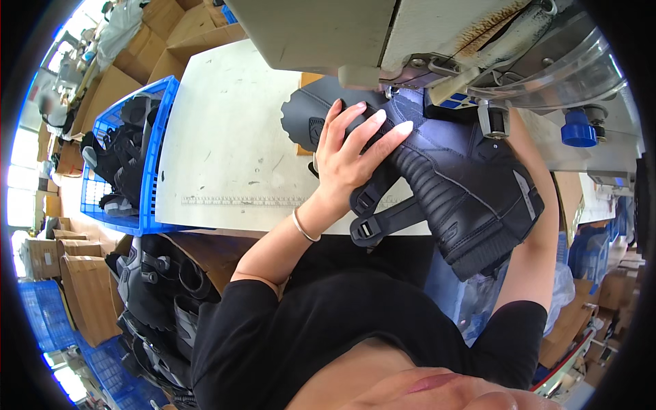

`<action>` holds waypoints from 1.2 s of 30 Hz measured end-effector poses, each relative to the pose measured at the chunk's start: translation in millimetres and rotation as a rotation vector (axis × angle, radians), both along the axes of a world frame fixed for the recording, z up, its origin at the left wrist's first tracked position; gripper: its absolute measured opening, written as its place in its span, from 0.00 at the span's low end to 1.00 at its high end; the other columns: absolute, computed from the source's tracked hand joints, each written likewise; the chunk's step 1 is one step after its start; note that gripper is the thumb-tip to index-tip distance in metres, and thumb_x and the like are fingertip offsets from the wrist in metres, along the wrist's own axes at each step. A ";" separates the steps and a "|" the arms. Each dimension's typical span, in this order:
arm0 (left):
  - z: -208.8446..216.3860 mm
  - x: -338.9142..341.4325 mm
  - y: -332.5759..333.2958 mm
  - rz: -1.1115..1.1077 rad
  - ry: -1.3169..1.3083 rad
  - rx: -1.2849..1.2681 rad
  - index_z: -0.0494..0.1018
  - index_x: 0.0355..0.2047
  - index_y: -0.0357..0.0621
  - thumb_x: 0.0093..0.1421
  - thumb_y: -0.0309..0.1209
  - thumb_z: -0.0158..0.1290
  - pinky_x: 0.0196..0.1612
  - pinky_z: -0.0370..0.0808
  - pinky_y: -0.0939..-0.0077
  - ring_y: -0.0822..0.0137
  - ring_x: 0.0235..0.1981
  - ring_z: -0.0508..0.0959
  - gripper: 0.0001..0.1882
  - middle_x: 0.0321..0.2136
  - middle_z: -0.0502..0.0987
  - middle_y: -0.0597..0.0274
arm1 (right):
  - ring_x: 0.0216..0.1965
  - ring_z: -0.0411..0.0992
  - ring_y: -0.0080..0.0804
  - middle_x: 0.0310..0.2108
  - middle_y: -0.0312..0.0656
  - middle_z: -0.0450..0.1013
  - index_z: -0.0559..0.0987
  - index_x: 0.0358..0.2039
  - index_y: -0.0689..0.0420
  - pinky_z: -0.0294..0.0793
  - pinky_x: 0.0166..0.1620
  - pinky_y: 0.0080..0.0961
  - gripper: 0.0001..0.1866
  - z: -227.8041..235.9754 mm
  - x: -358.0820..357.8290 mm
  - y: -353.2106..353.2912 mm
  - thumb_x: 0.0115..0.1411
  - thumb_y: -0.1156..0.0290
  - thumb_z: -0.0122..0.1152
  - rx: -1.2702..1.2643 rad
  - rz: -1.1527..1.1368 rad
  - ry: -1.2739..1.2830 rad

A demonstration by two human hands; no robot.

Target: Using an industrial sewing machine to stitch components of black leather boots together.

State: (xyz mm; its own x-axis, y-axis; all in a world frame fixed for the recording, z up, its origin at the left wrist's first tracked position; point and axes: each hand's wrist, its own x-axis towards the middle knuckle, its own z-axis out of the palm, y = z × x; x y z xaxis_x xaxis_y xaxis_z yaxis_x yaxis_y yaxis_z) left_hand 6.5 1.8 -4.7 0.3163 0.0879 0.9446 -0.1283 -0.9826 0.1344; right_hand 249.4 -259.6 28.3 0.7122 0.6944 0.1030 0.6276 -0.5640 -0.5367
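A black boot upper [465,198] with ribbed panels lies under the head of a sewing machine [321,34]. Its near end hangs past the table's edge, and two straps with buckles [369,229] dangle from its left side. My left hand [352,147] rests on the upper with its fingers spread and stretched out, pressing on it from above. A bracelet circles that wrist. My right forearm reaches up along the right side of the upper; the right hand itself is hidden behind the upper and the machine. The needle area is lit but mostly covered by the machine head.
The white table [225,150] has a ruler scale along its near part. Left of it stands a blue crate [167,123] with black uppers inside. More black uppers [160,294] are piled below at the left. Cardboard boxes [92,294] stand further off. A blue knob [578,128] juts from the machine.
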 end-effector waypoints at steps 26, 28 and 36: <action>11.4 -8.0 7.8 -0.169 0.135 -0.129 0.81 0.43 0.64 0.42 0.35 0.62 0.59 0.68 0.44 0.54 0.48 0.72 0.24 0.41 0.71 0.66 | 0.51 0.70 0.33 0.48 0.48 0.74 0.72 0.54 0.62 0.65 0.55 0.29 0.21 15.5 -7.9 4.6 0.61 0.68 0.52 -0.005 -0.018 -0.031; 10.9 -8.0 8.8 -0.170 0.135 -0.135 0.81 0.43 0.64 0.41 0.35 0.63 0.59 0.68 0.43 0.54 0.48 0.71 0.24 0.41 0.71 0.66 | 0.50 0.70 0.33 0.48 0.48 0.74 0.73 0.53 0.63 0.66 0.55 0.29 0.21 17.6 -7.1 6.6 0.61 0.68 0.52 -0.010 -0.012 -0.035; 13.0 -7.8 9.9 -0.205 0.136 -0.145 0.81 0.44 0.64 0.41 0.35 0.63 0.59 0.68 0.42 0.54 0.48 0.71 0.24 0.42 0.70 0.65 | 0.49 0.71 0.33 0.46 0.48 0.75 0.74 0.52 0.63 0.67 0.54 0.29 0.20 23.9 -5.1 9.7 0.60 0.68 0.52 -0.019 -0.007 -0.052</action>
State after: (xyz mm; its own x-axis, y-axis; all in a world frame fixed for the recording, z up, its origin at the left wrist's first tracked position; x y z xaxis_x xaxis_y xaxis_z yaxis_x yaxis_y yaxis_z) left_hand -1.3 11.7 8.3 0.4648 0.1401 0.8743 -0.2930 -0.9074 0.3012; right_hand 244.3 -249.9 52.2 0.7114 0.6913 0.1267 0.6499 -0.5784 -0.4929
